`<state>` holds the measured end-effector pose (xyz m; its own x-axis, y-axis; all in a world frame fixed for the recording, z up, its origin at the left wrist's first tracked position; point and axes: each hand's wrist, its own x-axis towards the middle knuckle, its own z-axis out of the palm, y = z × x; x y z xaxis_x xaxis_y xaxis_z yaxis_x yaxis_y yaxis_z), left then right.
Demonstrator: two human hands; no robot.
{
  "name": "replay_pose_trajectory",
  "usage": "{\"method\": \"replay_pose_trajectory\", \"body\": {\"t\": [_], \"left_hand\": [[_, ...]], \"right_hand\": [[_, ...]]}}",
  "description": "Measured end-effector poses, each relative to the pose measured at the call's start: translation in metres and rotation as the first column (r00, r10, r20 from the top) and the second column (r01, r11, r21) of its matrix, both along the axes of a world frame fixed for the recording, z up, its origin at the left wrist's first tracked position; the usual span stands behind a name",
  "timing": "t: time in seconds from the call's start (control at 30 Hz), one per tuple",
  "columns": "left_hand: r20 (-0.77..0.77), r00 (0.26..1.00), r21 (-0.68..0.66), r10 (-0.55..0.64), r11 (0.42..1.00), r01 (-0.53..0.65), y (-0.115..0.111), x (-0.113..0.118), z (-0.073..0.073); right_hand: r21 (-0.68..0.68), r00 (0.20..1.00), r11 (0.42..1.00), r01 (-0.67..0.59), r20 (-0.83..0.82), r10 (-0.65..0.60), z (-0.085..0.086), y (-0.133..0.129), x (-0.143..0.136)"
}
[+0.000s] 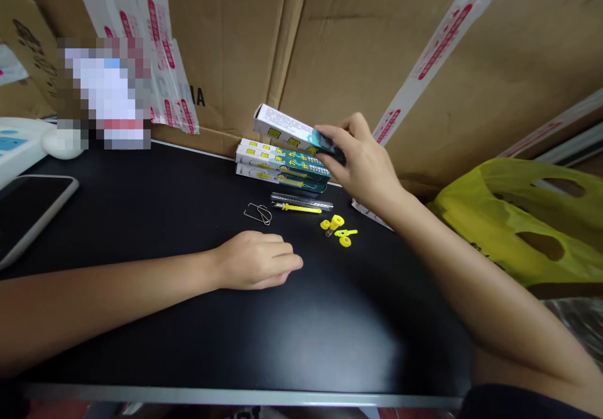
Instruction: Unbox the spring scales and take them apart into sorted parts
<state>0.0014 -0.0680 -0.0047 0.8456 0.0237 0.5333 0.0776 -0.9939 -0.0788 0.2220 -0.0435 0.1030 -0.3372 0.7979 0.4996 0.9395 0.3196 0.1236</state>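
My right hand [365, 158] grips one end of a long narrow printed box [287, 128], held tilted just above a stack of similar boxes [282, 166] against the cardboard. My left hand [259, 260] rests on the black tabletop with its fingers curled together; whether anything is inside them is hidden. Beyond it lie bent metal wire hooks [258, 213], a clear plastic tube [301, 201] and a yellow rod [299, 208] with a metal end. Nearer the right arm are several small yellow plastic pieces [336, 222] and a small dark metal piece [328, 233].
A phone [32, 212] and a white power strip [19, 146] occupy the left side. Taped cardboard [235, 42] walls off the back. A yellow plastic bag [499, 212] sits at the right. The table's front edge [245, 396] runs along the bottom.
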Motion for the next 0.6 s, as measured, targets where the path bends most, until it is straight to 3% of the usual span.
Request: {"method": "replay_pose_trajectory", "body": {"t": [0.1,0.17,0.27,0.37,0.43,0.5,0.53,0.6], "left_hand": [[0.022,0.998,0.085,-0.065,0.994,0.063,-0.002,-0.002,0.002],[0.039,0.988,0.178,-0.147,0.974,0.138,-0.006,-0.002,0.005],[0.027,0.939,0.309,-0.342,0.897,0.317,-0.014,-0.003,0.009],[0.045,0.901,0.343,-0.431,0.854,0.392,-0.018,-0.004,0.01],[0.092,0.919,0.266,-0.383,0.899,0.348,-0.016,-0.005,0.009],[0.302,0.94,0.068,-0.16,0.987,0.146,-0.011,-0.005,0.008],[0.371,0.927,-0.055,-0.055,0.995,0.081,-0.008,-0.005,0.007],[0.321,0.938,-0.315,0.133,0.949,-0.026,-0.002,-0.004,0.007]], "right_hand": [[-0.131,0.988,0.984,-0.121,-0.112,0.107,-0.002,-0.039,0.002],[-0.271,0.962,0.934,-0.231,-0.207,0.178,-0.009,-0.064,0.005],[-0.527,0.939,0.794,-0.304,-0.305,0.158,-0.023,-0.094,0.013],[-0.667,0.917,0.649,-0.365,-0.379,0.126,-0.036,-0.112,0.024],[-0.691,0.895,0.599,-0.406,-0.433,0.107,-0.042,-0.118,0.031],[-0.686,0.875,0.587,-0.429,-0.476,0.083,-0.047,-0.121,0.037],[-0.682,0.871,0.591,-0.43,-0.486,0.071,-0.049,-0.121,0.04],[-0.677,0.87,0.608,-0.416,-0.49,0.05,-0.052,-0.122,0.044]]}}
